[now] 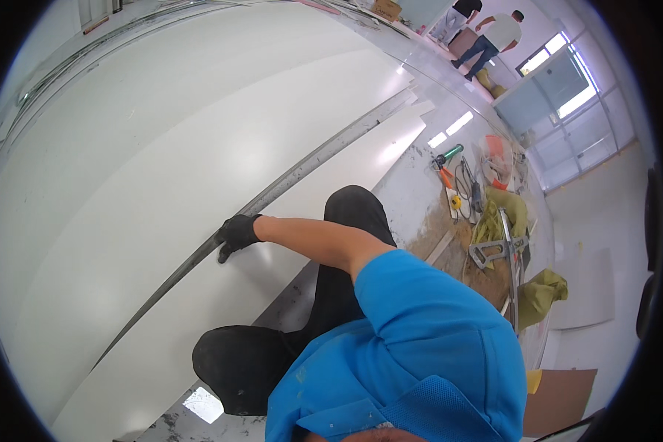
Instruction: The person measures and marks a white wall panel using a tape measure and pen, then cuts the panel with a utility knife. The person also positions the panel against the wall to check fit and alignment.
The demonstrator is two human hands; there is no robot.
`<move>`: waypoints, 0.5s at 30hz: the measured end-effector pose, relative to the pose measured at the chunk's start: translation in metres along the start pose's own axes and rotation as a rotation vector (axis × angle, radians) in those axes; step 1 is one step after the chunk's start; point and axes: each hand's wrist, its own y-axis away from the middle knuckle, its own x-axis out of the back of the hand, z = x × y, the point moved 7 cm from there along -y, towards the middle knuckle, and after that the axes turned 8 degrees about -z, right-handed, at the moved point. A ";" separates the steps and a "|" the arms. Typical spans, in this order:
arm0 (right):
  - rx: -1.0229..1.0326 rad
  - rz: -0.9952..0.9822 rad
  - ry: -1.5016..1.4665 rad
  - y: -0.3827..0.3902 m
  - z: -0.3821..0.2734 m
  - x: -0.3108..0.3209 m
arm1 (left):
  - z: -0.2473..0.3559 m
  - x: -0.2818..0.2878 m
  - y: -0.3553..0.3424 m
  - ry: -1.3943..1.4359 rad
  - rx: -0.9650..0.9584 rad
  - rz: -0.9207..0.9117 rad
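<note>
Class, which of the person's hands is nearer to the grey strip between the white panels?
Right: the gloved right hand is at the grey strip; the left hand is out of view.

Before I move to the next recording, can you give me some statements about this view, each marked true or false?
1. The right hand wears a black glove. True.
2. The left hand is in view, holding a hammer. False: the left hand is out of view.
3. The right hand is at the long grey strip. True.
4. The wearer's shirt is red. False: it is blue.
5. Two other people are in the background. True.
6. The green sack lies on the white board. False: it is off the board, at the picture's right.
</note>
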 end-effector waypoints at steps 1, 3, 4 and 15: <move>-0.004 0.021 0.003 0.008 -0.003 0.006 | 0.003 -0.003 -0.003 -0.010 -0.005 -0.011; 0.007 0.076 0.015 0.026 -0.004 0.025 | 0.002 -0.012 -0.004 -0.025 -0.013 -0.028; 0.007 0.106 0.020 0.035 -0.005 0.034 | 0.004 -0.013 -0.006 -0.029 -0.018 -0.039; -0.152 0.574 -0.053 0.183 -0.025 0.158 | 0.071 -0.095 -0.072 -0.100 -0.196 -0.222</move>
